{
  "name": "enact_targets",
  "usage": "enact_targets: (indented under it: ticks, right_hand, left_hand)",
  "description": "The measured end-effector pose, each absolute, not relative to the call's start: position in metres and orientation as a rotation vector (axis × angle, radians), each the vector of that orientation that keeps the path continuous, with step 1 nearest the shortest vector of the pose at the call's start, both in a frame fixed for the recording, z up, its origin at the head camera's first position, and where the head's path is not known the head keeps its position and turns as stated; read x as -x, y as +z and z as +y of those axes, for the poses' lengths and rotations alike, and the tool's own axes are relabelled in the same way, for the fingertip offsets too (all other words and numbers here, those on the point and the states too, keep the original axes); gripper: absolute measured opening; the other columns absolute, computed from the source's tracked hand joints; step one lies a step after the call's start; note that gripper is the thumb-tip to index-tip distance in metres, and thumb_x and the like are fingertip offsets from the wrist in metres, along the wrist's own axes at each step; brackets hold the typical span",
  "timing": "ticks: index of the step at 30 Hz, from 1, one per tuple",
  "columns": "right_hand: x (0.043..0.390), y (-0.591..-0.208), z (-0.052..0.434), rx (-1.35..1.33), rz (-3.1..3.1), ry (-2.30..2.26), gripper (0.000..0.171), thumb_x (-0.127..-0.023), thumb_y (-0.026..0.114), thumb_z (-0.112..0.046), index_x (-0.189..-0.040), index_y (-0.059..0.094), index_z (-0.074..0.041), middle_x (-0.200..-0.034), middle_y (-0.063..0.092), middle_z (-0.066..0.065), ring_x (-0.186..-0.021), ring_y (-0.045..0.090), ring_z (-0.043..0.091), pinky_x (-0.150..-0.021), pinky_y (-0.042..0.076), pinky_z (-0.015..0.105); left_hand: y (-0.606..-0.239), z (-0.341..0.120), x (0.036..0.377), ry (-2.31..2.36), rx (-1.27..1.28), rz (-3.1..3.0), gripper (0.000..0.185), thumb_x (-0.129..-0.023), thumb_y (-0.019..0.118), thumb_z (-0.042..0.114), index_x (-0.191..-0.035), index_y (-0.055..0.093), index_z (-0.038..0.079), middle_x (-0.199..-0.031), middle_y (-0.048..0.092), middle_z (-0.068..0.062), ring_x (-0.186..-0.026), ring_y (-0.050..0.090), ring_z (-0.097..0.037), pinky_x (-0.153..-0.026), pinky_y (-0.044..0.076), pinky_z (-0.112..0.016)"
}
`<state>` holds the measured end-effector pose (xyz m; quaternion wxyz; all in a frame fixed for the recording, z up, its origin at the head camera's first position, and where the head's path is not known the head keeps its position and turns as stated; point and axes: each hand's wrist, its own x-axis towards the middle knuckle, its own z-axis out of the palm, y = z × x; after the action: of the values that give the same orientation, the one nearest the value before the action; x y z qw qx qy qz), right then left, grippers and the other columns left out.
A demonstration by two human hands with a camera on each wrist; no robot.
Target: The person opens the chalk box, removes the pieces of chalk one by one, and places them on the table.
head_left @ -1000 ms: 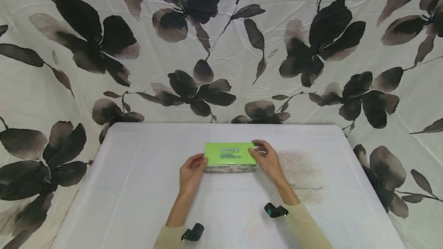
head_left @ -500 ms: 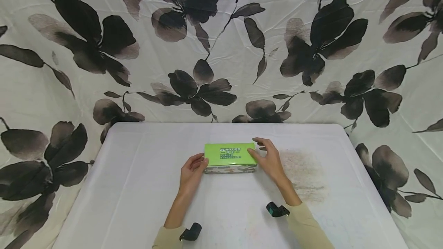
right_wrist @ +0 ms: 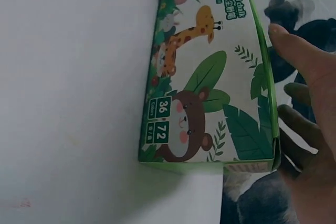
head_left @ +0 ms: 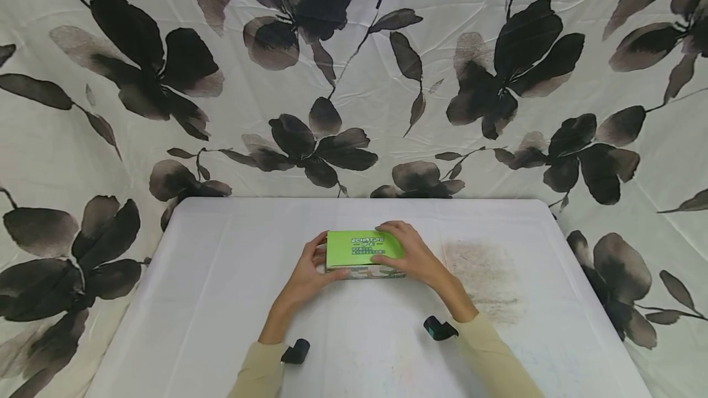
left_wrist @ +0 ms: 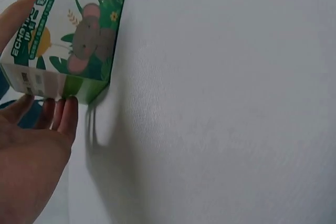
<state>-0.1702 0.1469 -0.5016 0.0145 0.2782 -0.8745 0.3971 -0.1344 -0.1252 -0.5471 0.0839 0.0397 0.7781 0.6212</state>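
Hands, left [head_left: 306, 275] and right [head_left: 412, 258], grip green box [head_left: 354, 249], hiding its ends.

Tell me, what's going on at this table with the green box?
A person sits at a white table and holds a green box with both hands. The left hand grips its left end, thumb along the front and fingers round the end. The right hand lies over the top at the right end, fingers curled on the lid. The side of the box shows cartoon animals, a giraffe and a bear. A patterned cloth with dark flowers hangs behind.
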Motion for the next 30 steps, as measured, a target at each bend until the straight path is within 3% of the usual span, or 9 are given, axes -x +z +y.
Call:
enact_targets:
  ticks: [8, 12, 19, 30]
  right_hand:
    - [0.176, -0.495, 0.142, -1.062, -2.800, 1.009, 0.070, -0.080, 0.090, -0.035, -0.138, 0.064, -0.006, -0.139, 0.059, 0.014, -0.127, 0.051, 0.033, -0.107, 0.042, 0.054]
    - [0.177, -0.491, 0.141, -1.088, -2.839, 0.919, 0.070, -0.081, 0.089, -0.039, -0.137, 0.064, -0.008, -0.137, 0.061, 0.011, -0.125, 0.053, 0.030, -0.107, 0.044, 0.051]
    - [0.178, -0.479, 0.138, -1.182, -2.858, 0.728, 0.068, -0.080, 0.090, -0.041, -0.132, 0.068, -0.003, -0.133, 0.066, 0.015, -0.124, 0.060, 0.032, -0.109, 0.049, 0.046]
    - [0.188, -0.470, 0.133, -1.312, -2.798, 0.489, 0.061, -0.079, 0.089, -0.044, -0.120, 0.075, -0.002, -0.122, 0.073, 0.013, -0.112, 0.070, 0.027, -0.097, 0.058, 0.041]
  left_hand:
    - [-0.550, -0.130, 0.142, 1.826, -0.174, 2.303, 0.108, -0.076, 0.094, 0.024, -0.160, 0.027, 0.014, -0.153, 0.035, -0.013, -0.138, 0.044, -0.033, -0.117, 0.040, -0.044]
    - [-0.550, -0.132, 0.142, 1.841, -0.192, 2.300, 0.106, -0.075, 0.095, 0.022, -0.158, 0.030, 0.009, -0.152, 0.037, -0.013, -0.138, 0.043, -0.031, -0.118, 0.039, -0.041]
    - [-0.554, -0.133, 0.140, 1.848, -0.210, 2.311, 0.105, -0.074, 0.096, 0.022, -0.156, 0.032, 0.009, -0.152, 0.038, -0.010, -0.136, 0.042, -0.027, -0.118, 0.040, -0.036]
    - [-0.557, -0.132, 0.139, 1.897, -0.249, 2.336, 0.099, -0.074, 0.096, 0.015, -0.153, 0.037, 0.006, -0.149, 0.042, -0.012, -0.132, 0.045, -0.029, -0.116, 0.042, -0.041]
